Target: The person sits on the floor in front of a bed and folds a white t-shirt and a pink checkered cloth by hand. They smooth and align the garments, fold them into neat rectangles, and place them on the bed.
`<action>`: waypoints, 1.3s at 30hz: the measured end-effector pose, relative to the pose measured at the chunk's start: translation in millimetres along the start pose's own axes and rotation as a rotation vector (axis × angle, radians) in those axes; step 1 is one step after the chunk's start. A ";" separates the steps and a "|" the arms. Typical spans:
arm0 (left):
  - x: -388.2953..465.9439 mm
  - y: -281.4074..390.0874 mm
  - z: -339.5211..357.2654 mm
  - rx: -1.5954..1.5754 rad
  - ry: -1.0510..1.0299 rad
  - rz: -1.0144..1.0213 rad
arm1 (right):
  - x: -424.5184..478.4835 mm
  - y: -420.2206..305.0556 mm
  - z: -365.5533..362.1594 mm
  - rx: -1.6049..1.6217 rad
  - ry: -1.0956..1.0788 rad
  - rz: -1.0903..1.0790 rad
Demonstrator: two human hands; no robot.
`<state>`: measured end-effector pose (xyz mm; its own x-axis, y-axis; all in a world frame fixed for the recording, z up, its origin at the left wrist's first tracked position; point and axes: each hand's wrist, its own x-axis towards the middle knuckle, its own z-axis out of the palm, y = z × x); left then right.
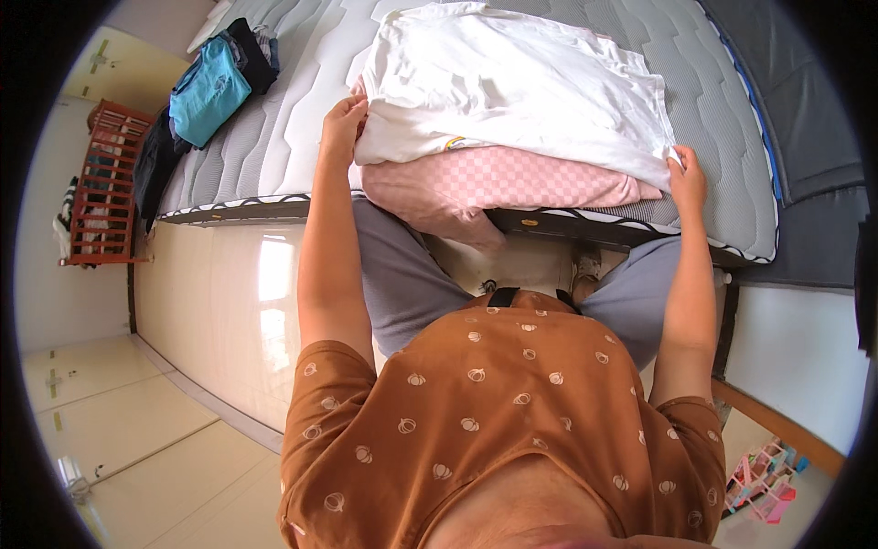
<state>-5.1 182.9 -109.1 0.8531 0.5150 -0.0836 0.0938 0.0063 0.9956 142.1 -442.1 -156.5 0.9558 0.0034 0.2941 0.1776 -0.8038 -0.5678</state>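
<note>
A white cloth garment (494, 75), probably a shirt, lies spread on the mattress before me. A small rainbow print shows near its close edge. My left hand (343, 127) pinches its left corner between thumb and fingers. At the opposite corner, my right hand (688, 180) grips the fabric. Beneath the white garment lies a pink checkered garment (521, 175). Part of the pink cloth hangs over the mattress edge between my knees. How far it extends under the white one is hidden.
A quilted grey mattress (302, 123) carries a folded turquoise garment (209, 92) beside dark clothes (257, 58) at the left. A dark padded headboard (809, 103) borders the right side. Farther left stands a reddish slatted rack (106, 192). A pink hanger rack (765, 480) is at lower right.
</note>
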 end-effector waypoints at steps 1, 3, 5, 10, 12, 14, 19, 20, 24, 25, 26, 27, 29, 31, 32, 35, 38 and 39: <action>-14.1 10.0 9.2 -0.058 -0.007 -0.061 | -0.9 6.4 -2.5 -0.005 0.001 0.014; -36.4 24.3 5.4 -0.070 0.045 -0.043 | -1.1 6.9 -1.4 -0.004 0.003 0.006; -57.4 27.6 1.3 0.005 0.067 -0.005 | -2.4 5.8 -1.3 -0.014 0.023 -0.015; -106.9 16.7 -6.0 0.046 -0.103 0.093 | -0.1 5.0 -2.3 -0.062 -0.048 0.043; -108.7 12.3 -2.8 0.084 -0.138 0.124 | 0.6 11.4 -2.9 -0.056 -0.030 0.039; -94.7 4.0 -9.4 0.087 -0.085 0.128 | 2.8 15.0 -1.7 -0.038 0.003 0.016; -70.9 7.5 -7.0 0.244 0.036 0.155 | 3.4 12.4 -10.7 -0.197 0.084 0.037; -58.0 -12.7 -16.1 0.279 0.001 0.159 | 4.8 13.0 -12.9 -0.258 0.011 0.070; -65.2 -7.8 -13.4 0.347 0.017 0.135 | -7.8 -16.5 -18.2 -0.332 0.194 0.012; -69.2 -4.4 -9.6 0.321 0.016 0.130 | -7.2 -26.6 -20.0 -0.347 0.253 -0.097; -73.4 -1.1 -6.5 0.296 0.017 0.125 | -4.5 -38.2 -19.6 -0.360 0.309 -0.208; -76.8 0.8 -4.7 0.272 0.020 0.118 | -2.8 -52.9 -16.8 -0.371 0.362 -0.319; -72.2 -10.4 -10.9 0.212 0.016 0.141 | 2.3 -103.9 10.1 -0.017 0.199 -0.316; -67.4 -16.5 -10.6 0.186 0.015 0.159 | 8.9 -153.2 52.7 0.215 0.047 -0.420; -69.0 -17.5 -13.3 0.193 0.037 0.163 | 4.0 -191.1 70.6 0.229 -0.064 -0.414; -69.0 -14.4 -10.3 0.219 0.005 0.147 | 10.3 -265.0 128.1 0.218 -0.210 -0.539; -68.2 -9.7 -12.4 0.296 -0.017 0.113 | 8.7 -332.0 174.5 0.062 -0.296 -0.511; -67.6 -9.4 -12.3 0.325 -0.018 0.100 | 2.8 -346.2 183.0 -0.031 -0.271 -0.543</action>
<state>-70.0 158.7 -112.3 0.8748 0.4844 0.0105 0.1654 -0.3190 0.9332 126.2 -54.9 -99.7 0.7565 0.5663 0.3271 0.6540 -0.6611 -0.3678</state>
